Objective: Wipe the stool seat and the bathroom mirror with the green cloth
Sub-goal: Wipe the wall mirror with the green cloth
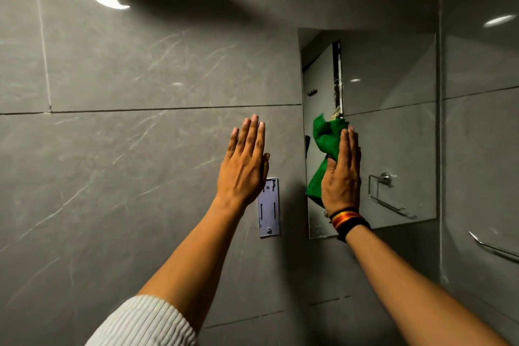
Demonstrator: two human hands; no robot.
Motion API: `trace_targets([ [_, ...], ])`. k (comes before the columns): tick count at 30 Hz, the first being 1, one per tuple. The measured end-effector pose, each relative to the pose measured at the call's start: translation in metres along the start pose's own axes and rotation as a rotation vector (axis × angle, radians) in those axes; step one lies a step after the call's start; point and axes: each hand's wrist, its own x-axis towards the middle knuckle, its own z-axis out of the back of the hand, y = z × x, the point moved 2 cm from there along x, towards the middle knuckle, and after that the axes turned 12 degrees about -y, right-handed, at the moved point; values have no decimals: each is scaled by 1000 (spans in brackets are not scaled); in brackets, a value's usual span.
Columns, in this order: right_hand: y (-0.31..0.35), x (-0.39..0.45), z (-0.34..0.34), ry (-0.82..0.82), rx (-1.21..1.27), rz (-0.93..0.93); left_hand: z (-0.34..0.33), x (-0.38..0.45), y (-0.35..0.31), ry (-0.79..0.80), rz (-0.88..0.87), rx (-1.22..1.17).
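A frameless rectangular mirror [393,132] hangs on the grey tiled wall at the right. My right hand [341,174] lies flat against its lower left part and presses the green cloth [325,149] onto the glass; the cloth sticks out above and to the left of the fingers. My left hand [244,166] is raised flat with its fingers together, just left of the mirror, over the wall tile, holding nothing. Whether it touches the wall I cannot tell. The stool is out of view.
A pale plastic bracket [269,208] is fixed to the wall between my hands. A chrome towel rail [494,248] runs along the side wall at the right. The mirror reflects a chrome holder [386,191] and wall tiles.
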Motion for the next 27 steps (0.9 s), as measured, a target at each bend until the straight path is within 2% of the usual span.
trace_targets([
  [5, -58, -38, -1, -33, -17, -169, -38, 9, -2, 24, -19, -9],
  [8, -88, -86, -4, 15, -52, -221, -61, 15, -1, 30, -40, -13],
  [11, -116, -147, -14, 183, -109, -198, -80, 19, 4, 10, -68, -18],
  [14, -142, -205, -27, 388, -191, -86, -98, 21, 9, -1, -87, -21],
  [17, -156, -235, -40, 470, -363, -15, -114, 20, 16, -17, -106, 10],
  [21, -150, -204, -59, 460, -415, 34, -124, 20, 23, -52, -125, 42],
  [27, -107, -55, -103, 339, -354, 196, -131, 17, 23, -83, -142, 121],
])
